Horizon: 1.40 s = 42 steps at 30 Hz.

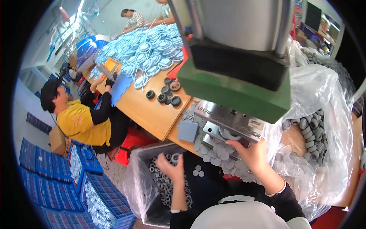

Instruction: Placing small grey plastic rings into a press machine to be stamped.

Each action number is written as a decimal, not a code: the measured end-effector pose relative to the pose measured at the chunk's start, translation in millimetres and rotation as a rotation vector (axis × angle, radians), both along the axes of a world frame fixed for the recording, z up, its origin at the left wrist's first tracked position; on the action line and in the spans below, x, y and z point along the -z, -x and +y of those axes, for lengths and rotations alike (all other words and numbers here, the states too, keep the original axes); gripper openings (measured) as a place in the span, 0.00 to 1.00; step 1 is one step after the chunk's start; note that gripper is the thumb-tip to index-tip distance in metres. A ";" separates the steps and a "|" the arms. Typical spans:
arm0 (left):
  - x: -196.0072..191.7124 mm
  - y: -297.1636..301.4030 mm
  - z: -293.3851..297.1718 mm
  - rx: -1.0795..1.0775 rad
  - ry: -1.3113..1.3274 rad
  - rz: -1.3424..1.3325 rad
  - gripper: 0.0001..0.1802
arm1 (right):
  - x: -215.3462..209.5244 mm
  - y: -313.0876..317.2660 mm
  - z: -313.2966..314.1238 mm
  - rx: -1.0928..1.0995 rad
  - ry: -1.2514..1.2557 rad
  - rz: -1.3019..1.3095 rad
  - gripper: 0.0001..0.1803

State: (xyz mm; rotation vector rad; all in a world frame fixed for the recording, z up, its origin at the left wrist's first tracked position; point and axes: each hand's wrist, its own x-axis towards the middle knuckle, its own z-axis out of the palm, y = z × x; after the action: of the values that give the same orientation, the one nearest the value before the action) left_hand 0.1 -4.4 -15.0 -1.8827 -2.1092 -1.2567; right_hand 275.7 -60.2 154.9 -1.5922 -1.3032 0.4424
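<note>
My left hand [171,168] hangs over a lined bin [142,160] of small grey rings, fingers apart and nothing in them. At the press, my right hand [253,156] reaches under the upper metal die block [228,119]. Its thumb lies along a curved grey round part [230,135] at the lower metal die [212,130], and it appears to grip it; the other fingers are mostly hidden by the block. Many flat grey discs [217,152] lie around the die. A grey-blue block [188,131] sits left of them.
A green press head [232,91] overhangs the dies. Right of it are clear plastic bags [324,87] with grey rings. Dark wheels [162,98] and a pile of light-blue parts [152,49] lie on the table. A co-worker in yellow [82,122] sits left, near blue crates [106,191].
</note>
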 end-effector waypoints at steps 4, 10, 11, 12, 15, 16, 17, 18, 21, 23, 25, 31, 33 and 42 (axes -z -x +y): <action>-5.1 20.1 20.3 0.016 -0.040 0.045 0.36 | -12.9 5.0 17.0 0.013 -0.112 0.003 0.14; -38.5 -69.1 98.0 0.654 0.084 0.176 0.20 | -10.7 -10.3 3.6 -0.021 -0.206 0.031 0.15; -30.6 -71.5 101.4 0.603 0.037 0.167 0.19 | -13.6 -16.4 -6.8 0.000 -0.215 0.091 0.14; -29.4 -63.3 103.2 0.599 0.036 0.203 0.18 | -4.5 -30.6 -13.8 0.078 -0.181 0.107 0.12; -36.9 -55.2 96.7 0.533 0.068 0.245 0.18 | 28.2 -109.7 -32.3 0.329 0.091 -0.115 0.07; -35.6 -60.7 95.7 0.549 0.065 0.241 0.18 | 61.9 -151.9 -33.6 0.393 0.185 -0.290 0.10; -32.6 -63.8 96.5 0.574 0.043 0.236 0.18 | 71.0 -175.7 -36.4 0.406 0.326 -0.444 0.17; -31.4 -74.4 98.4 0.615 0.012 0.221 0.18 | 79.1 -196.9 -40.8 0.439 0.323 -0.451 0.17; -26.5 -70.2 90.7 0.634 0.036 0.122 0.19 | 112.3 -217.8 -27.9 0.406 0.337 -0.477 0.23; -40.8 -86.7 71.5 0.657 -0.082 -0.027 0.25 | 116.7 -221.0 -26.2 0.430 0.399 -0.432 0.26; -72.9 -107.9 52.0 0.769 -0.237 -0.081 0.28 | 102.9 -214.7 -38.3 0.468 0.351 -0.482 0.27; -143.2 -184.0 40.3 0.897 -0.243 -0.548 0.16 | 1.9 -128.5 -70.4 0.454 0.111 -0.131 0.26; -144.5 -194.3 35.8 0.888 -0.232 -0.513 0.17 | -15.1 -110.7 -84.4 0.304 -0.060 -0.102 0.30; -76.8 -99.1 -2.5 0.408 -0.088 -0.634 0.34 | -20.3 -17.1 -23.1 -0.092 0.035 -0.041 0.25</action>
State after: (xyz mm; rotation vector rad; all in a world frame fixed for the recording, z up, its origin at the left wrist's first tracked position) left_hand 99.3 -6.9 61.8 -2.1513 -1.8795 -2.2454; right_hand 292.9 -83.2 175.1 -1.5820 -1.4114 0.4944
